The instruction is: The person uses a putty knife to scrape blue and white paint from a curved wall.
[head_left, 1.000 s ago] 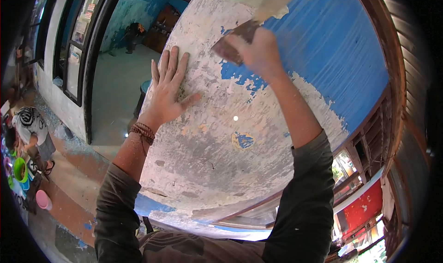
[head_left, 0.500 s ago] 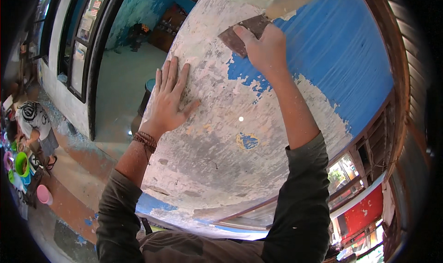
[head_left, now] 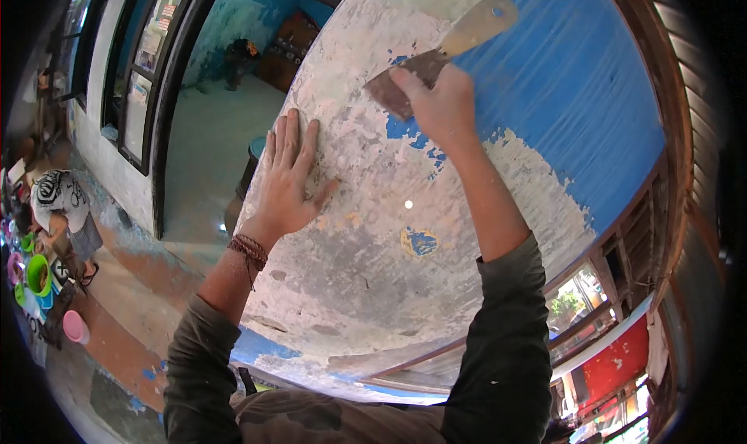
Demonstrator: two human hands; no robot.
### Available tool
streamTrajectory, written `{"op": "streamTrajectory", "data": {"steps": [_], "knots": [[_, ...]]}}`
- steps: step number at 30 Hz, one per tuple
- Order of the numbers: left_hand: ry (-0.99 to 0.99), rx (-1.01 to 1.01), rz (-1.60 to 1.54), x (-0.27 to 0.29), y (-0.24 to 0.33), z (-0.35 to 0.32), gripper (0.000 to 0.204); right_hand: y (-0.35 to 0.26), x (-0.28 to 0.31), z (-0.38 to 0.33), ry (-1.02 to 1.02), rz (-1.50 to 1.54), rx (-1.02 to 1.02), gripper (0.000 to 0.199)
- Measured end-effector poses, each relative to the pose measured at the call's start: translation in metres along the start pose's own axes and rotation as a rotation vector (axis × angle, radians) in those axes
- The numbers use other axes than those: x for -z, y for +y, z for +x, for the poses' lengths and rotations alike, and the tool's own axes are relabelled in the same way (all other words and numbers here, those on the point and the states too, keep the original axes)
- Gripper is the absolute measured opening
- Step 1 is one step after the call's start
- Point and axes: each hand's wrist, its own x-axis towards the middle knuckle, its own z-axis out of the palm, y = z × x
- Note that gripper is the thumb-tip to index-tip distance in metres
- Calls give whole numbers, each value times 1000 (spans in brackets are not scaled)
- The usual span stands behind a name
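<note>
In front of me is a wall (head_left: 334, 269), partly covered by blue paint (head_left: 576, 63) and elsewhere bare, pale and patchy. My right hand (head_left: 445, 111) grips a paint scraper (head_left: 482, 25) by the metal blade, with the thumb on the blade's face. The scraper's pale handle points up and right past my fingers. Its wide edge lies against the wall by the ragged border of the blue paint. Farther left, my left hand (head_left: 289, 183) rests flat on the bare plaster, fingers stretched upward and thumb out, holding nothing. A beaded bracelet (head_left: 249, 249) circles that wrist.
A dark-framed doorway (head_left: 165, 133) opens into a room on the left. At the far left a person (head_left: 66, 210) bends over coloured basins (head_left: 37, 274), near a pink bucket (head_left: 75, 326). Wooden framing (head_left: 673, 133) edges the wall on the right.
My right hand and the scraper have moved down and slightly left along the wall. A strip of blue paint near the blade looks smaller. My left hand stays flat on the wall.
</note>
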Motion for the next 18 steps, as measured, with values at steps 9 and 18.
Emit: {"op": "streamTrajectory", "data": {"steps": [9,18], "knots": [[-72,28,-21,11,0,-1,85,-12,18,10,50,-146,-45,47],[-120,43,55,15,1,-1,88,-4,20,28,215,214,-119,35]]}}
